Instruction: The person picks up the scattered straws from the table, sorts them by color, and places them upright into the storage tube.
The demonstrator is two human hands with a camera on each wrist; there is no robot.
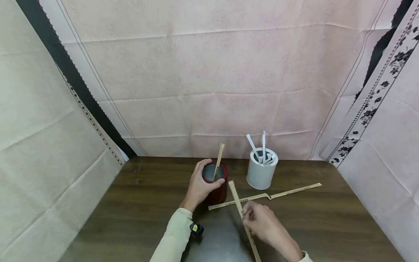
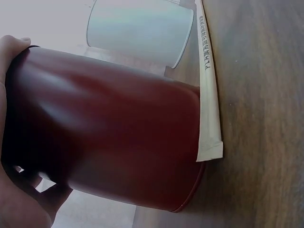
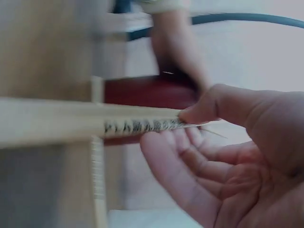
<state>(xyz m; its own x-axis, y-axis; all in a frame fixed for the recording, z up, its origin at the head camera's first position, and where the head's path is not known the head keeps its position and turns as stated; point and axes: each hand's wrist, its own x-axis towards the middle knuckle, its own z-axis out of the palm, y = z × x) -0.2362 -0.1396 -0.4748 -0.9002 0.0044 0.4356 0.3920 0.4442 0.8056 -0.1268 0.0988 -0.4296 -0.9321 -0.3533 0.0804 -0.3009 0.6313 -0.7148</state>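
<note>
My left hand (image 1: 200,187) holds a dark red cylindrical cup (image 1: 219,195) at its upper part, thumb on the near side and fingers around the far side. One paper-wrapped straw (image 1: 220,154) with printed lettering leans inside that cup, its top sticking out above the rim. Between thumb and fingertips, my right hand (image 1: 263,222) pinches another beige wrapped straw (image 1: 237,199), held at a slant to the right of the cup. In the right wrist view, the printed wrapper (image 3: 71,122) points away from the fingertips, overlapping the red cup (image 3: 142,91).
Two more wrapped straws, a left one (image 1: 226,205) and a right one (image 1: 296,190), lie nearly end to end on the wooden table (image 1: 327,225). Behind them stands a white cup (image 1: 258,177) with several white sticks. Pale cloth (image 1: 209,72) hangs at the back and sides.
</note>
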